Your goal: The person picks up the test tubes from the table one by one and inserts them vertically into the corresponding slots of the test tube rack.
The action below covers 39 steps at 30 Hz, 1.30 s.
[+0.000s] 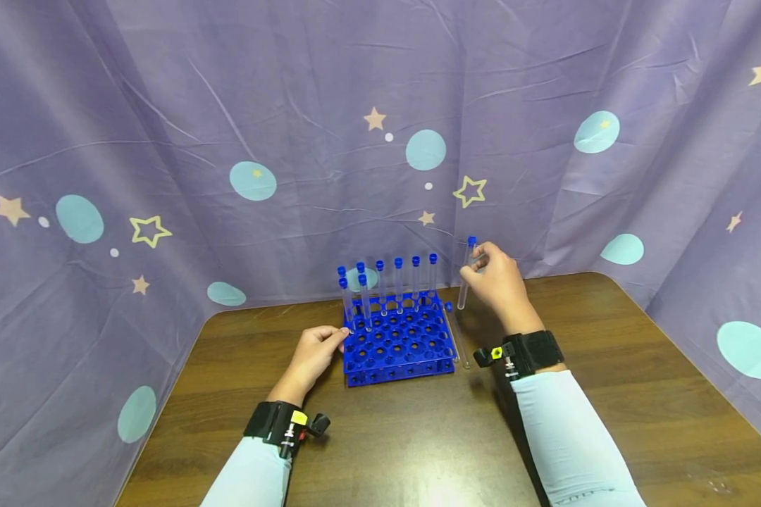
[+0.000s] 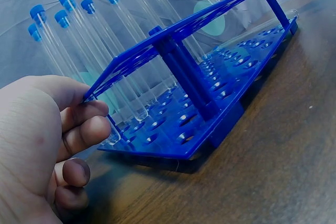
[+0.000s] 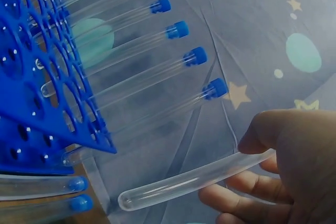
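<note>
A blue test tube rack [image 1: 399,345] stands on the table, with several clear, blue-capped test tubes [image 1: 399,282] upright along its back row and at its left end. My left hand [image 1: 313,355] grips the rack's left edge between thumb and fingers, as the left wrist view shows up close. To the right of the rack, my right hand [image 1: 497,282] pinches another capped test tube [image 3: 178,182] near its top. That tube hangs nearly upright, its rounded bottom pointing down, while the hand covers its cap in the right wrist view.
Two capped test tubes [image 3: 42,203] lie side by side along the rack's right side. The brown wooden table [image 1: 387,436] reaches back to a purple curtain [image 1: 330,141] with stars and dots, close behind the rack.
</note>
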Each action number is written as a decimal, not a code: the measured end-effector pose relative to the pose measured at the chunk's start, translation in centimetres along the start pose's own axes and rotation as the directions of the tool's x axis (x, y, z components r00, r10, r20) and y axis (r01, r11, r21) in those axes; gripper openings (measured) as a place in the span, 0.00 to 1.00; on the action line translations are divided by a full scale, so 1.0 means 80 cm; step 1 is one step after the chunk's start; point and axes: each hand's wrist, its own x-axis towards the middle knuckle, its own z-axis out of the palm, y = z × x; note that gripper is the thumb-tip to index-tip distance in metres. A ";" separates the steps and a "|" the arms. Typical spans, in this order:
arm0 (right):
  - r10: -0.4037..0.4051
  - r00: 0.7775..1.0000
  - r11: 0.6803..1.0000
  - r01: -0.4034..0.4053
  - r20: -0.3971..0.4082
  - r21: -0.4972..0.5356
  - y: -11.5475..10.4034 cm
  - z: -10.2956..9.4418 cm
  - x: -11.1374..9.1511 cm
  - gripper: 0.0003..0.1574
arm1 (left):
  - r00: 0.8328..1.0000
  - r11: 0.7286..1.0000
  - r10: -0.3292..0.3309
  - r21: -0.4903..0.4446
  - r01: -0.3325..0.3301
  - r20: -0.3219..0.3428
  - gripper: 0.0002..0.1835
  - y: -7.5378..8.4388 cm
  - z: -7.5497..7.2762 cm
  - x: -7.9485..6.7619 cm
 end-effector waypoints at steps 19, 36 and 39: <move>-0.176 0.947 0.964 0.221 -0.270 0.146 -0.049 -0.018 -0.011 0.12 | 1.000 1.000 0.006 0.007 -0.006 -0.006 0.21 0.001 0.000 0.000; -0.322 0.924 0.891 0.369 -0.204 0.264 -0.095 0.010 -0.032 0.14 | 1.000 1.000 0.012 0.007 -0.012 0.003 0.19 -0.001 -0.001 0.000; -0.341 0.928 0.892 0.370 -0.151 0.260 -0.101 0.025 -0.037 0.14 | 1.000 1.000 0.009 0.005 -0.009 0.008 0.19 0.000 -0.001 0.000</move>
